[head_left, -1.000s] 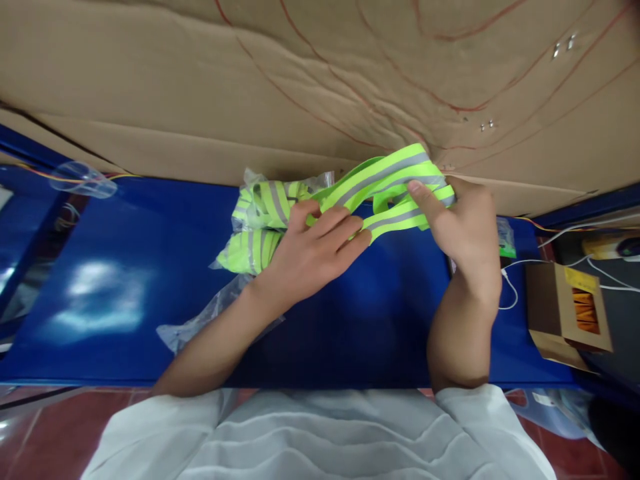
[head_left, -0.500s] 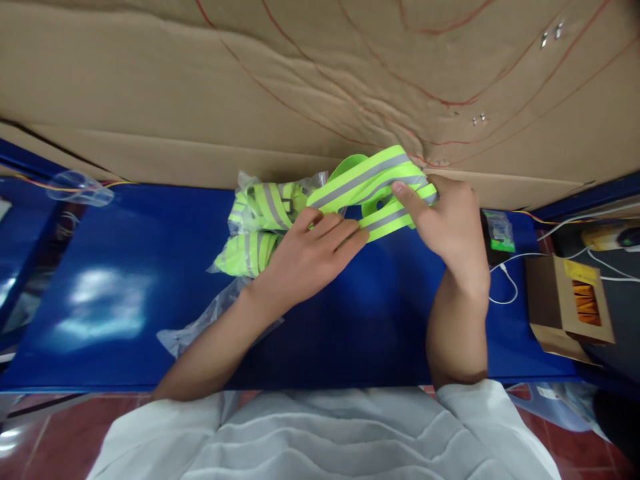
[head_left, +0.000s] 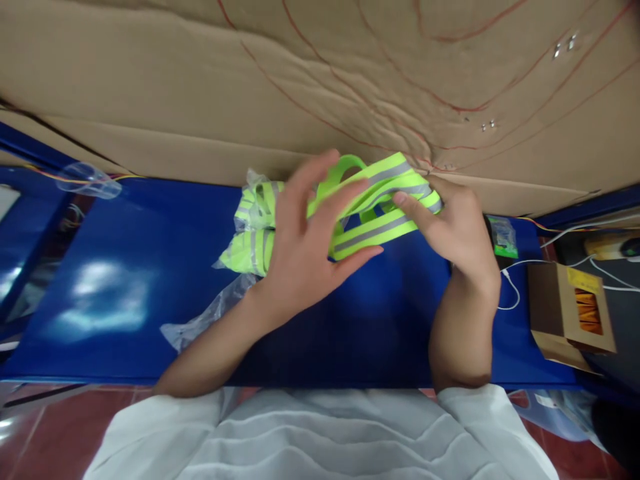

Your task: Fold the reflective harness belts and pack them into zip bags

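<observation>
— Where's the reflective strap (head_left: 380, 227)?
— Up over the blue table (head_left: 125, 287), right hand (head_left: 457, 230) pinching its end, a firm grip.
— And the left hand (head_left: 305, 250)?
— Fingers spread, threaded through the loops, beside the bagged straps (head_left: 253, 230).

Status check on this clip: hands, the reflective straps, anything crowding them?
Left hand spread open across the neon reflective straps. Right hand pinching their right end. Bagged straps lie close behind on the blue table.
</observation>
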`<state>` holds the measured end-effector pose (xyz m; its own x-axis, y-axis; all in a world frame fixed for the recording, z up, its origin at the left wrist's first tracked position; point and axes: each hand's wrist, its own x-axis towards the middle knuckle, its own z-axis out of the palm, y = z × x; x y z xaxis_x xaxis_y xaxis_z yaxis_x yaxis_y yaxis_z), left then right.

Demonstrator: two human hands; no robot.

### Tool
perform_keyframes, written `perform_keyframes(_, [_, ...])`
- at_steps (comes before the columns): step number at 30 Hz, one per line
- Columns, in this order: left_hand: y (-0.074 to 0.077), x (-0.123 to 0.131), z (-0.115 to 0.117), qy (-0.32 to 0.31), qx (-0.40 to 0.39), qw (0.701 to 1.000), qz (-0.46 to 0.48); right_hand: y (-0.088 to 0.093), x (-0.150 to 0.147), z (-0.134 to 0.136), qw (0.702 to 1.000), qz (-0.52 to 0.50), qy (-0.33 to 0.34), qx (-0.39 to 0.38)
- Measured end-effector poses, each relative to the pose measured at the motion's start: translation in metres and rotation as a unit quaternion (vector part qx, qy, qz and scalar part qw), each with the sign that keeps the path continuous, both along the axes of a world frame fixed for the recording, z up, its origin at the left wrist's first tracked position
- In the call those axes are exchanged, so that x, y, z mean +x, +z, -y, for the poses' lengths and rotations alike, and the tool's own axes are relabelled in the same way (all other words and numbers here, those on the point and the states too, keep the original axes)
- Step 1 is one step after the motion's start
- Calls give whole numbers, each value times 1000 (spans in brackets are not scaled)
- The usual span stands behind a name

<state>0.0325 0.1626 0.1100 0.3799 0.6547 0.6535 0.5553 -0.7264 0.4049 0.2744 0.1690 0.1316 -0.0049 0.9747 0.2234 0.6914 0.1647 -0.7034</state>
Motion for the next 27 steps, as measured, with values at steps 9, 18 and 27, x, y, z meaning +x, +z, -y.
perform_keyframes(9, [-8, -16, -25, -144, -325, 934, 47, 8, -3, 9, 994, -7, 109, -27])
perform_keyframes(18, [-9, 0, -15, -72, -316, 946, 18, 0, -21, 5, 997, 31, 17, 73])
perform_keyframes(27, [-36, 8, -29, -299, -609, 713, 176, -2, -22, 1, 992, -76, 93, 24])
